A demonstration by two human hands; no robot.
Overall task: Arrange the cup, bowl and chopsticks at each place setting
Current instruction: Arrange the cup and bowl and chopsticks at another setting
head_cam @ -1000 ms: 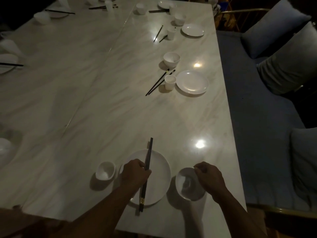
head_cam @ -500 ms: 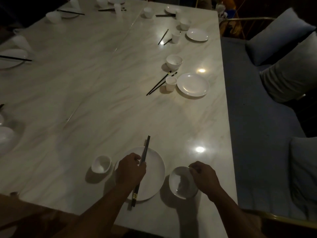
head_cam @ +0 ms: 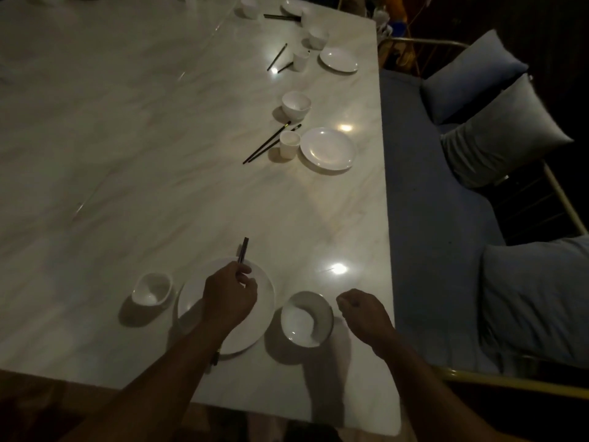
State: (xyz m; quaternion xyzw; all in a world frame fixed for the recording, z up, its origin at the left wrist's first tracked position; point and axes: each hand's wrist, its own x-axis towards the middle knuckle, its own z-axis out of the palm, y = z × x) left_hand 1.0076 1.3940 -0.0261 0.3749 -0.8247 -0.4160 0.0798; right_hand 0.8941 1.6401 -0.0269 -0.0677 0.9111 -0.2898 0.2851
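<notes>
A: Quick count, near end of the desk (head_cam: 159, 173)?
B: 1 plate (head_cam: 258, 320), 1 bowl (head_cam: 306, 319) just right of it, 1 cup (head_cam: 152, 288) just left, tipped on its side w/ the mouth facing the camera. 1 pair of chopsticks (head_cam: 243, 250), dark, lying across the plate w/ tips past its far rim.

A: Hands?
B: Left hand (head_cam: 230, 296) is over the plate, fingers pinched on the chopsticks approx mid-length; the butt end peeks out under the wrist at the plate's near rim. Right hand (head_cam: 363, 311) is loosely curled, grasping nothing, hanging just right of the bowl, not touching it.

A: Next setting up the right side?
B: 1 second plate (head_cam: 328, 149), 1 second cup (head_cam: 289, 144) upright just left of it, 1 second pair of chopsticks (head_cam: 266, 145) angled, partly behind that cup, 1 second bowl (head_cam: 296, 104) beyond the cup.

A: Further?
B: 3rd setting: 1 third plate (head_cam: 338, 59), 1 third cup (head_cam: 301, 60), 1 third bowl (head_cam: 318, 37), 2 loose sticks (head_cam: 276, 57) lying apart. Past that, more dishes at the far end, too dim & cropped to count.

A: Off the desk?
B: Blue sofa (head_cam: 436, 218) along the right edge, 3 cushions (head_cam: 503, 135) on it.
</notes>
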